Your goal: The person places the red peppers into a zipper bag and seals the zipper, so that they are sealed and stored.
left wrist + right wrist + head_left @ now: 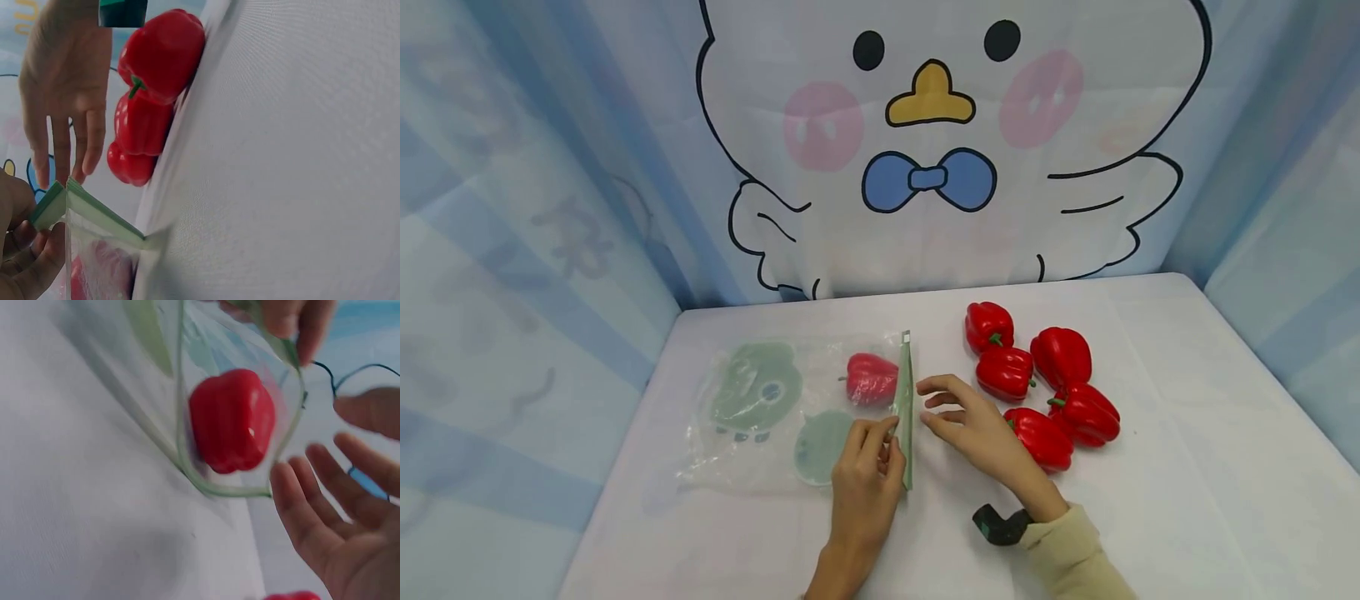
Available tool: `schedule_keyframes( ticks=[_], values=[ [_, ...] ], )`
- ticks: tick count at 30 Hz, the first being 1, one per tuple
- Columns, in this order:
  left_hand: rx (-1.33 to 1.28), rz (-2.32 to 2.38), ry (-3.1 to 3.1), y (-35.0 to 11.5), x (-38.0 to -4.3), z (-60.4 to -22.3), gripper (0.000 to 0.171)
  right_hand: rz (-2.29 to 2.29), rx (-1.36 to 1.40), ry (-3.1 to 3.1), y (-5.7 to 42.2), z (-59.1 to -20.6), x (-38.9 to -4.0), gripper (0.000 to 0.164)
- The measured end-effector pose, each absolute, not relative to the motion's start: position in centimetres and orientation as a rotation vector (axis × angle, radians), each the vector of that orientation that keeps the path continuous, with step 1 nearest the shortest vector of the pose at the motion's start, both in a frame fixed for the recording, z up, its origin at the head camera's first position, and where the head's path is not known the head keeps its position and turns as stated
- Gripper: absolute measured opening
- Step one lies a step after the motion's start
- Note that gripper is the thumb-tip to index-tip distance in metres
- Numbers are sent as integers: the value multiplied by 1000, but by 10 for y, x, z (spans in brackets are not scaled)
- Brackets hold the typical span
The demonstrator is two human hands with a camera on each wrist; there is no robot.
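Note:
A clear zip bag (835, 350) with green cartoon prints lies on the table, its green-edged mouth facing right. Inside, near the mouth, sits one red bell pepper (871, 380), also seen through the opening in the right wrist view (231, 422). My left hand (868, 483) pinches the bag's upper edge and holds the mouth apart. Just right of the mouth is my right hand (973, 429), fingers loosely bent and holding nothing. Beyond it lie several loose red bell peppers (1060, 358), partly hidden by the right hand and forearm.
A white cloth covers the table (1195, 500). Behind it hangs a curtain (925, 242) with a cartoon bird, and blue-white curtains flank both sides. A black device (1000, 527) is strapped at the right wrist.

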State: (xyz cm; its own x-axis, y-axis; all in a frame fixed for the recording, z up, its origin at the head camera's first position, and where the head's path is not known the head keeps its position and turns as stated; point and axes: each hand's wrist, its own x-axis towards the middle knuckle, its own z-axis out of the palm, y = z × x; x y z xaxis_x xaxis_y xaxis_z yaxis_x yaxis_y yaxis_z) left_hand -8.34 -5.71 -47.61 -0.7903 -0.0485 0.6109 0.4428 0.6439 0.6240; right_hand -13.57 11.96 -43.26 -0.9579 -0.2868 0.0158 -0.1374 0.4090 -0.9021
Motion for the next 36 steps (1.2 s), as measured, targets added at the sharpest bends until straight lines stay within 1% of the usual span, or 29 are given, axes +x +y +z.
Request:
schedule_keyframes(
  ticks=[5, 13, 17, 22, 27, 36],
  values=[
    [-294, -1077, -2270, -58, -83, -476, 28, -1544, -557, 2467, 145, -427, -130, 52],
    [-284, -1117, -2281, -58, -82, -475, 30, -1571, -608, 2501, 179, -419, -111, 57],
    [-287, -1127, -2274, -58, -82, -474, 30, -1574, -583, 2565, 196, -414, -100, 61],
    [-287, -1130, -2274, -58, -82, -474, 29, -1492, -474, 2682, 214, -408, -91, 70],
    [-306, -1126, -2266, -57, -82, -474, 27, -1346, -362, 2785, 228, -410, -88, 76],
    [-293, -1115, -2278, -57, -82, -474, 28, -1153, -336, 2906, 238, -415, -86, 83]
  ],
)
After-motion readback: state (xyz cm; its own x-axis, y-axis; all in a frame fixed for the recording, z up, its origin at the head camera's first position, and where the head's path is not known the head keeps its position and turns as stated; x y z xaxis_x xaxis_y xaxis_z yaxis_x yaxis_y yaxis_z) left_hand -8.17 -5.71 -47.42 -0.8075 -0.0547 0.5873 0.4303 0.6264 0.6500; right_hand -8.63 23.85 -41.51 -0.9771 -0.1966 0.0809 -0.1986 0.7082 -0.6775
